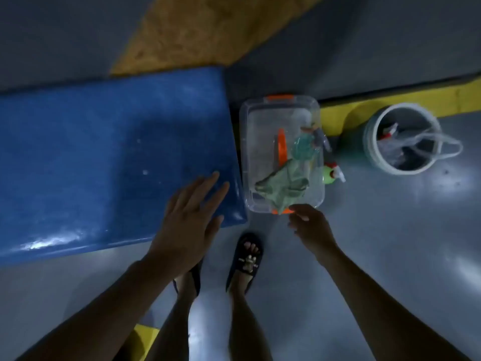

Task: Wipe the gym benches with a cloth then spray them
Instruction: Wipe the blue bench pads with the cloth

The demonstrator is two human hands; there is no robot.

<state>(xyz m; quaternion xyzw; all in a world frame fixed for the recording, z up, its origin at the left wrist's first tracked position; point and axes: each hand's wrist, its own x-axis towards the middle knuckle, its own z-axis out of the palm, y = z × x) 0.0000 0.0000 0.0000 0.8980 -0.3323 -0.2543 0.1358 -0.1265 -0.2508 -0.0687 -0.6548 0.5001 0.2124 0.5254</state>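
A blue padded gym bench (104, 157) fills the left half of the view. My left hand (191, 216) hovers flat over its near right corner, fingers straight and spread. A clear plastic box (260, 152) with orange clips stands on the floor just right of the bench. A green cloth (281, 186) lies crumpled in the box, one corner hanging over the near rim. A clear spray bottle (304, 145) lies in the box behind the cloth. My right hand (309, 225) is at the box's near rim beside the cloth corner, fingers loosely curled, holding nothing that I can see.
A green spray bottle (330, 173) with a red and white nozzle stands on the grey floor right of the box. A white bucket (403, 139) holding a plastic bag stands farther right. Yellow floor markings (390, 100) run behind. My sandalled feet (246, 259) stand near the bench corner.
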